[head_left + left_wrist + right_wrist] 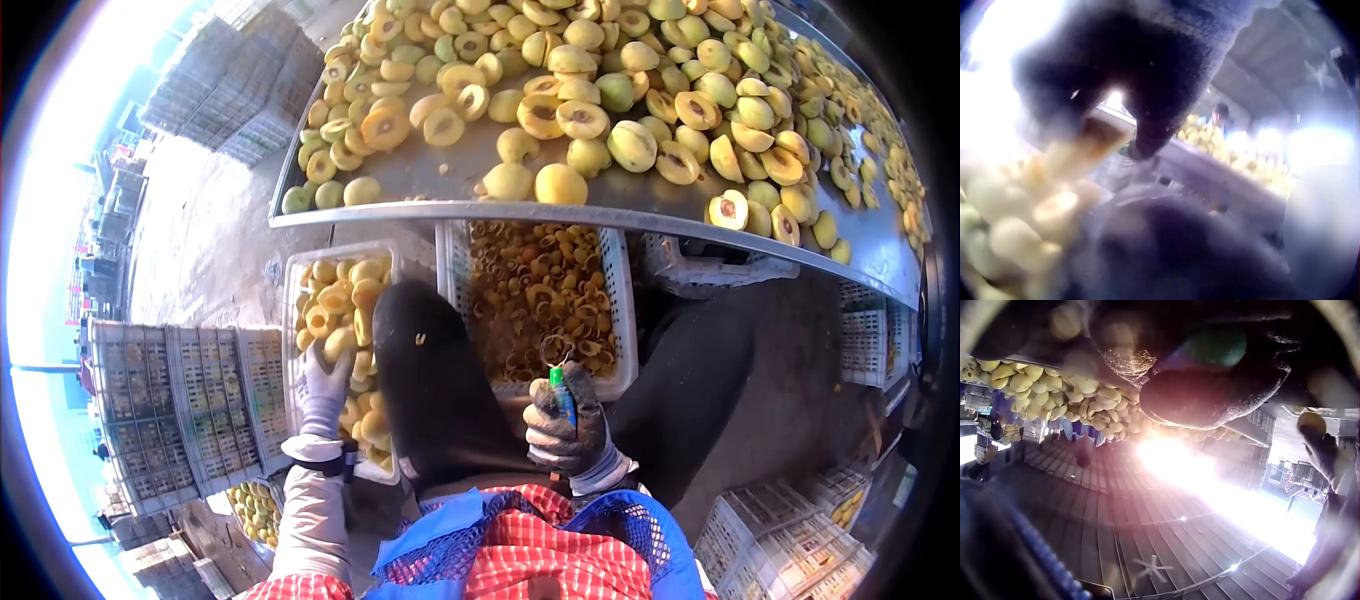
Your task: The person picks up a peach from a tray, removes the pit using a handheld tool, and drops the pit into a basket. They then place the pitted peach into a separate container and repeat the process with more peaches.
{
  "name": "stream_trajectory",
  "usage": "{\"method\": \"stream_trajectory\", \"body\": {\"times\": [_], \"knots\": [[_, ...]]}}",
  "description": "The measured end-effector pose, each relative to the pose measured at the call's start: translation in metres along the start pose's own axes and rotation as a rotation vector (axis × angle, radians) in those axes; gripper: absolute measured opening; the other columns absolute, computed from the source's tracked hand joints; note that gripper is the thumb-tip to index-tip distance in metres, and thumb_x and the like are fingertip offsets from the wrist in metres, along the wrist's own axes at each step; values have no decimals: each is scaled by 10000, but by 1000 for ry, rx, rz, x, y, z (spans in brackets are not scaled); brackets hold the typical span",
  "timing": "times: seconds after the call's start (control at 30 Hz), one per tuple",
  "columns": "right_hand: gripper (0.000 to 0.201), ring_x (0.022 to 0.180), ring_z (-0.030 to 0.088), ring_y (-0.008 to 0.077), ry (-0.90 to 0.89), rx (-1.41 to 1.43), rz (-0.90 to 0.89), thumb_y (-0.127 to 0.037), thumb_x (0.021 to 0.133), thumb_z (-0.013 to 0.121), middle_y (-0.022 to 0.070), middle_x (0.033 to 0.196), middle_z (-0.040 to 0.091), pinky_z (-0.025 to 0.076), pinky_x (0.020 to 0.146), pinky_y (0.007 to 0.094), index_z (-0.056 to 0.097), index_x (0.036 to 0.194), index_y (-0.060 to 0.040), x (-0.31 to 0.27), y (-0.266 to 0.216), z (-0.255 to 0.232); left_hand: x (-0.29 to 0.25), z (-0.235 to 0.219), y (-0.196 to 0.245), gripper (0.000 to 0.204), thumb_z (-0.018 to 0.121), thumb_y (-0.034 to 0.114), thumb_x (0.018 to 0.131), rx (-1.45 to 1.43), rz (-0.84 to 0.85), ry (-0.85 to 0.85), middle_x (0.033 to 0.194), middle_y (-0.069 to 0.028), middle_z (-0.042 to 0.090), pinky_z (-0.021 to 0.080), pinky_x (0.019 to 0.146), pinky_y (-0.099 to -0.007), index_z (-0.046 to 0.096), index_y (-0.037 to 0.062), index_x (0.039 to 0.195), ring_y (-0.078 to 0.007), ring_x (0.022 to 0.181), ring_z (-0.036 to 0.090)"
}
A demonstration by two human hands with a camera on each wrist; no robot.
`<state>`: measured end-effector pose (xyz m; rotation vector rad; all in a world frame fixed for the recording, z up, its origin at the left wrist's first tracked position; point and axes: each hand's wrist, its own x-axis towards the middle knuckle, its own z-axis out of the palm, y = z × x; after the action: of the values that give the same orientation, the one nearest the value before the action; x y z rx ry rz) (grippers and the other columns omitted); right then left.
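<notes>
My gloved left hand (322, 385) is low over a white crate (290, 300) of yellow peach halves at my left knee. Its thumb and fingers pinch a peach half (1094, 147), seen blurred in the left wrist view. The same peach half (1311, 425) shows at that hand's fingertips in the right wrist view. In front of my lap, my gloved right hand (570, 425) grips a pitting tool (557, 378) with a green and blue handle. A thin metal loop sticks up from the tool, over a crate (628, 330) of brown pit pieces and rings between my knees.
A metal table (460, 208) heaped with peach halves spans the front, its raised edge just beyond my knees. Stacked crates (180, 410) stand at my left, more crates (780, 540) at lower right. Another crate (700, 262) sits under the table.
</notes>
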<state>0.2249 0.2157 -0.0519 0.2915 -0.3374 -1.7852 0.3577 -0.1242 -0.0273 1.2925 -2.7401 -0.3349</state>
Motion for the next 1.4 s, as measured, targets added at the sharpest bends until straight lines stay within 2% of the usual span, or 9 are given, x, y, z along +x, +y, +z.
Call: {"method": "stream_trajectory", "body": {"times": [0.17, 0.37, 0.53, 0.7, 0.77, 0.9, 0.97, 1.07, 1.4], "knots": [[519, 398, 325, 93, 99, -21, 40, -553, 950, 362, -6, 576, 399, 278, 348, 228, 561, 938, -73, 10, -14, -15, 42, -7, 167, 379, 736, 237, 776, -312, 526, 196, 945, -106, 624, 497, 754, -340, 601, 72, 1089, -256, 848, 616], [506, 435, 391, 91, 353, -134, -126, -554, 937, 406, 3, 642, 500, 303, 376, 218, 600, 947, -86, 8, -22, -16, 154, 44, 322, 651, 728, 518, 690, 314, 588, -435, 983, -192, 651, 492, 798, -399, 560, 24, 1078, -333, 949, 623], [471, 429, 432, 104, 512, -281, -227, -551, 927, 442, -2, 589, 504, 335, 384, 230, 598, 937, -108, 12, -30, -1, 168, 53, 296, 603, 772, 319, 688, -88, 829, -402, 947, -189, 638, 491, 760, -362, 514, -26, 1109, -290, 873, 637], [356, 499, 524, 165, 684, -1093, -580, -410, 920, 525, 59, 642, 558, 413, 454, 264, 573, 941, -58, 16, -38, 43, 53, 10, 268, 753, 663, 246, 697, -1392, 222, -839, 1193, -125, 543, 431, 934, -297, 383, -10, 1347, -192, 1078, 543], [274, 637, 615, 250, 603, -1992, -1044, -239, 906, 586, 133, 771, 616, 487, 571, 308, 551, 1013, 10, 22, -44, 43, 21, 7, 265, 802, 692, 246, 684, -1411, 195, -1019, 1253, -147, 517, 394, 1008, -323, 362, -41, 1357, -220, 1163, 508], [265, 678, 640, 312, 586, -2291, -1007, -158, 879, 588, 188, 796, 611, 498, 610, 346, 534, 1048, 38, 19, -33, 54, -24, 0, 267, 774, 701, 327, 735, -1688, 16, -1033, 1224, -137, 515, 395, 1002, -313, 378, -35, 1338, -204, 1107, 528], [285, 682, 638, 326, 615, -1826, -937, -187, 885, 583, 186, 783, 608, 497, 600, 359, 528, 1055, 35, 22, -25, 47, -36, 6, 265, 693, 667, 364, 784, -1680, -29, -948, 1192, -130, 529, 409, 976, -303, 417, -24, 1301, -194, 1080, 534], [328, 704, 632, 346, 474, -2545, -1071, -228, 887, 586, 198, 808, 610, 494, 595, 375, 521, 1075, 33, 18, -23, 36, -45, 9, 269, 489, 550, 410, 910, -1332, 19, -706, 1043, -79, 577, 438, 879, -277, 529, 3, 1180, -136, 964, 549], [285, 622, 566, 173, 342, -1140, -477, -315, 945, 496, 52, 774, 577, 448, 555, 301, 546, 986, -37, 0, 12, 65, -53, -3, 267, 326, 562, 240, 912, -1277, 346, -666, 985, -78, 610, 464, 756, -226, 565, -13, 1117, -91, 878, 556]]}}
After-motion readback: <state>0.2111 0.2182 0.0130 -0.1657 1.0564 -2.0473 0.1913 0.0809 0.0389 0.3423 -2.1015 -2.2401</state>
